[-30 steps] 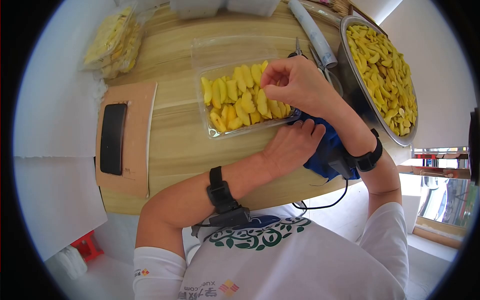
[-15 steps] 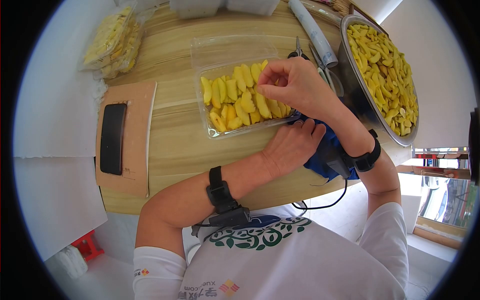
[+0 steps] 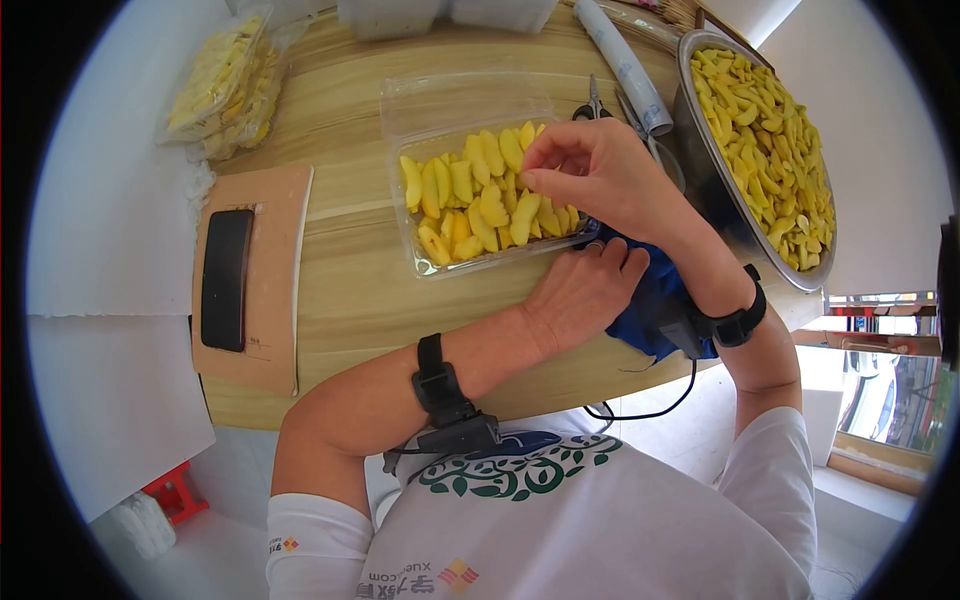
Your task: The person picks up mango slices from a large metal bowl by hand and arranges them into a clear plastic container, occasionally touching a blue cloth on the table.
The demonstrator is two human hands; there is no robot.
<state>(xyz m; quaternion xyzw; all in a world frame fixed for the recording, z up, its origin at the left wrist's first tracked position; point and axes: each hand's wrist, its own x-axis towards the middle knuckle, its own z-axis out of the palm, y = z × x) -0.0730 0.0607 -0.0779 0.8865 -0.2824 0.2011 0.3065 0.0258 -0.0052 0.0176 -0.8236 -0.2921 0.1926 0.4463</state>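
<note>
A clear plastic clamshell box (image 3: pixel 405 240) lies on the table with its lid folded back, and rows of yellow fruit slices (image 3: pixel 490 205) cover its bottom. Over the box's right end is my right hand (image 3: pixel 605 180), thumb and fingers drawn together in a pinch; whether a slice is between them is hidden. Just below it, my left hand (image 3: pixel 585 290) is closed at the edge of a bunched blue cloth (image 3: pixel 630 325), its fingertips tucked out of sight against the cloth. Both wrists carry black straps with small devices.
A large metal basin (image 3: pixel 690 90) of yellow slices (image 3: pixel 765 150) stands at right. Nearby lie scissors (image 3: pixel 594 105) and a film roll (image 3: pixel 630 70). At left are a phone (image 3: pixel 228 280) on a brown folder (image 3: pixel 275 290) and stacked filled boxes (image 3: pixel 225 90). The table's front edge (image 3: pixel 400 405) curves below my arms.
My right hand has shifted slightly right and down, away from the top-row slices. My left hand stays in place by the cloth.
</note>
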